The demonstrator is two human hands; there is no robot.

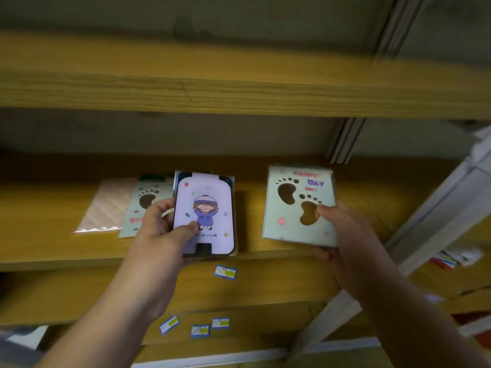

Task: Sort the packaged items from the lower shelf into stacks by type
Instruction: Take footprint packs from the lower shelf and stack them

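The lower shelf (265,251) is a wooden board spanning the frame, with a second wooden shelf (239,86) above it and a lower board (265,288) carrying small blue-edged labels (225,272).

At the left rear of the lower shelf lies a quilted pale pouch (106,208). A green footprint package (144,205) lies partly over its right edge and is partly hidden by the left hand.

The right hand (342,235) holds a second footprint package (299,203), tilted, above the right part of the shelf. The thumb presses the front face near the lower footprint cut-out; the remaining fingers (322,254) curl under the lower edge.

The left hand (162,232) holds a lilac cartoon package (204,213) upright over the shelf's front edge. The thumb pinches the front face and the fingers wrap behind. Darker edges visible behind it suggest more than one package in this grip; the count cannot be determined.

Task state, as judged: both hands are loaded, and no finished stack is evident. The held footprint package matches the one lying on the shelf.

Risks from this position:
- Both packages appear glossy. A thumb-only pinch may allow either to slide out, and the lilac one would drop past the shelf's front edge.
- If the left grip holds several packages, the rear ones may fan out or fall when it loosens.
- Placing the footprint package on its match requires crossing the occupied left hand; collision could displace the pouch.
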